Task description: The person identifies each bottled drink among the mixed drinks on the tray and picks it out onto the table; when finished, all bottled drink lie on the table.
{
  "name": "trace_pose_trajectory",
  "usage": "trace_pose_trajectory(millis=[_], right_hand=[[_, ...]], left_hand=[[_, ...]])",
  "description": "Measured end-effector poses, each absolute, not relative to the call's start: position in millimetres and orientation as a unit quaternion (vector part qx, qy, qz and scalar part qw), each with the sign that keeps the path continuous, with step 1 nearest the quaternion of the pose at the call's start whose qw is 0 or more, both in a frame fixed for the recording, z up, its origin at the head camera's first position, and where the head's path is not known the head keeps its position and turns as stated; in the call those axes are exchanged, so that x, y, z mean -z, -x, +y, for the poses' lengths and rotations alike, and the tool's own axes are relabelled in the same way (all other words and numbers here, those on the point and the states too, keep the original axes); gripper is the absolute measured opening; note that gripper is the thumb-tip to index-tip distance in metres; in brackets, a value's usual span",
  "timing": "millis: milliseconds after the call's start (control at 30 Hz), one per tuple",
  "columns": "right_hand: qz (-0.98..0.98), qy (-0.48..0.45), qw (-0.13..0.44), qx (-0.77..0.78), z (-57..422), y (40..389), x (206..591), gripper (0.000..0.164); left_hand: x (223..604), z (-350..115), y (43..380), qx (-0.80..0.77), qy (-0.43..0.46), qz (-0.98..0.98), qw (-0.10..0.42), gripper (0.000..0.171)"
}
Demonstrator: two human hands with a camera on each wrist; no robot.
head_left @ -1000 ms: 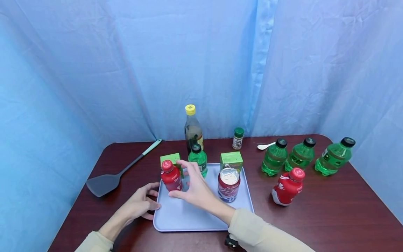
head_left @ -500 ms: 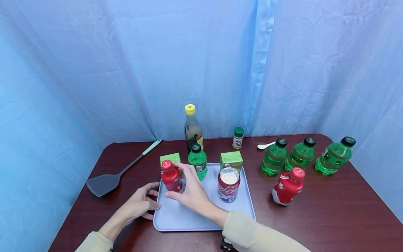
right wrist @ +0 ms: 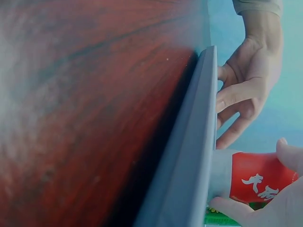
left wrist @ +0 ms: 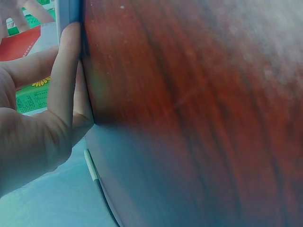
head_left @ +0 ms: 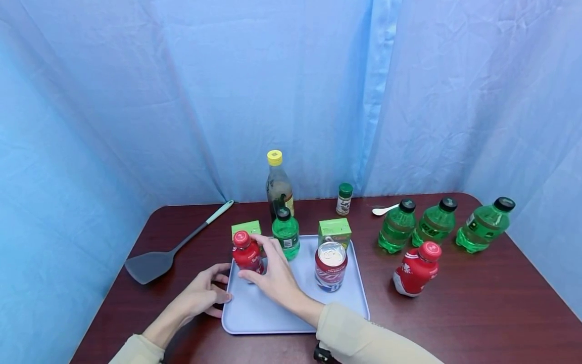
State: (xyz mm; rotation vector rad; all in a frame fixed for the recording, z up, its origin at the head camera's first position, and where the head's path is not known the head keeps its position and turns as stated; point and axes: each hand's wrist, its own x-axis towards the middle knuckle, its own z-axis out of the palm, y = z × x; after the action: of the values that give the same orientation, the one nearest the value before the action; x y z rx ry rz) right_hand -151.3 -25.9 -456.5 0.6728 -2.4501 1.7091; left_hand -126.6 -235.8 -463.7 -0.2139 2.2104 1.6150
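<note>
In the head view, my right hand [head_left: 275,275] holds a small red bottle [head_left: 247,255], thumb on the near side and fingers behind. The bottle stands upright at the left of a pale tray [head_left: 273,318]; its pale base and red label show in the right wrist view, above the thumb. My left hand [head_left: 200,293] touches the tray's left rim with extended fingers. In the left wrist view, the left hand [left wrist: 42,109] lies against the tray's edge. A green box [head_left: 245,227] is partly hidden behind the red bottle.
On the tray also stand a green bottle [head_left: 286,240], a can [head_left: 330,268] and another green box [head_left: 334,230]. A yellow-capped bottle [head_left: 279,187], a shaker [head_left: 343,199], a spatula [head_left: 154,265], a spoon [head_left: 384,210], several green bottles [head_left: 397,227] and a second red bottle [head_left: 416,270] surround it.
My right thumb and fingers have closed in around the red bottle, and the right forearm has shifted slightly left. The left hand has stayed at the tray's rim.
</note>
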Motion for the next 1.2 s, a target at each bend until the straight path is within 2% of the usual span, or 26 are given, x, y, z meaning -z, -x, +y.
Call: trace_pose_trajectory(millis=[967,1200], right_hand=[[-0.799,-0.241,0.046,-0.549,-20.4,148.3,454.0,0.075],[-0.791,-0.255,0.004,-0.555,-9.1,141.9,438.8,0.075]], left_hand=[[467.4,-235.5,128.9,-0.572,0.095,0.791,0.195,0.075],[463.2,-234.2,128.4,-0.566,0.096,0.794,0.199,0.075]])
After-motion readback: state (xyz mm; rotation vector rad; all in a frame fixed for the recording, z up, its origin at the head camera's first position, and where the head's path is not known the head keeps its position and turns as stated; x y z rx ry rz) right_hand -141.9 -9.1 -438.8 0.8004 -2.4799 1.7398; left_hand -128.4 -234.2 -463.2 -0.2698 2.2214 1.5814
